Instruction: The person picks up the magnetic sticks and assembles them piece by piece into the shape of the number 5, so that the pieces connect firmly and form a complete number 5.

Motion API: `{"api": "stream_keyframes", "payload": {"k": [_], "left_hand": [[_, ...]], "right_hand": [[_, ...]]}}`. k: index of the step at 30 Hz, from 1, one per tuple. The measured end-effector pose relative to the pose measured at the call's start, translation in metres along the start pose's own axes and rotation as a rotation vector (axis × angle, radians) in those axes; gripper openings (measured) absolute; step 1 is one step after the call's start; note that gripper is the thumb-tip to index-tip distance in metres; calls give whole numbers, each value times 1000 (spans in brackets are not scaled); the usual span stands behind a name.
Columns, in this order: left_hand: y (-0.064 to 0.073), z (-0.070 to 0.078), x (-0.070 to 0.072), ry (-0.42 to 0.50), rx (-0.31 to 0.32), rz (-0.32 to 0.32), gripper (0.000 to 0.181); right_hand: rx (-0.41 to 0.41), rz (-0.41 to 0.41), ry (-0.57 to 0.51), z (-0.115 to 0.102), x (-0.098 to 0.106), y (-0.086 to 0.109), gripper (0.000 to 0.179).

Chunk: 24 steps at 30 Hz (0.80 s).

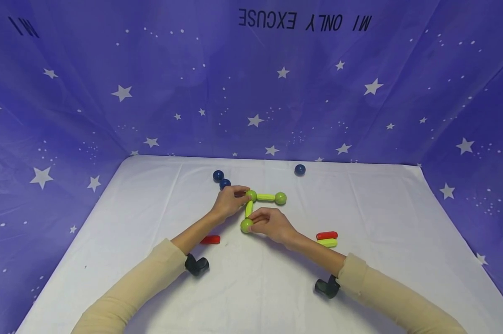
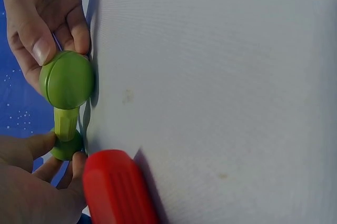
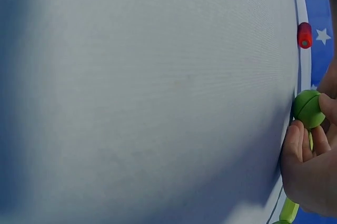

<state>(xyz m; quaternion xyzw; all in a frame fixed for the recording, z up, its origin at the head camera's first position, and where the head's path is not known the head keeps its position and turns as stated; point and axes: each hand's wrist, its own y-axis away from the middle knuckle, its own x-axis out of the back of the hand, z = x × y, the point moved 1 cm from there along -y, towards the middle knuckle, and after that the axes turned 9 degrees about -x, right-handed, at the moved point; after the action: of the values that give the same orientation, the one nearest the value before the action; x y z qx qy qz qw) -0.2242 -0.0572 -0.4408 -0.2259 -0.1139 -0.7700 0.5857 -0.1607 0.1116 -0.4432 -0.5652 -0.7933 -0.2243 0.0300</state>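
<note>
Two yellow-green rods and three green balls are joined in an L on the white table. At its corner, my left hand (image 1: pixel 229 204) pinches a green ball (image 1: pixel 252 195) between thumb and fingers. My right hand (image 1: pixel 274 226) grips the near green ball (image 1: pixel 246 226), which also shows in the right wrist view (image 3: pixel 308 109). One rod (image 1: pixel 249 209) links these two balls, seen too in the left wrist view (image 2: pixel 65 124). The other rod (image 1: pixel 265 197) runs right from the corner to the third green ball (image 1: pixel 281 198), which neither hand touches.
Two blue balls (image 1: pixel 218 176) lie just beyond my left hand, and another blue ball (image 1: pixel 300 170) sits at the back. A red rod (image 1: pixel 211 240) lies by the left forearm. Beside the right forearm are a red rod (image 1: pixel 327 235) and a yellow-green rod (image 1: pixel 327 243).
</note>
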Motion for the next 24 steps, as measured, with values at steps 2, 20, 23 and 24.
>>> {"api": "stream_keyframes", "payload": {"k": [2,20,23,24], "left_hand": [[0,0,0,3,0,1,33],[5,2,2,8,31,-1,41],[12,2,5,18,51,4,41],[15,2,5,21,56,8,40]], "right_hand": [[-5,-2,-1,0,0,0,27],[-39,35,-3,-1,1,-2,25],[-39,33,-5,-1,1,-2,25],[-40,31,-7,-1,1,-3,25]]}}
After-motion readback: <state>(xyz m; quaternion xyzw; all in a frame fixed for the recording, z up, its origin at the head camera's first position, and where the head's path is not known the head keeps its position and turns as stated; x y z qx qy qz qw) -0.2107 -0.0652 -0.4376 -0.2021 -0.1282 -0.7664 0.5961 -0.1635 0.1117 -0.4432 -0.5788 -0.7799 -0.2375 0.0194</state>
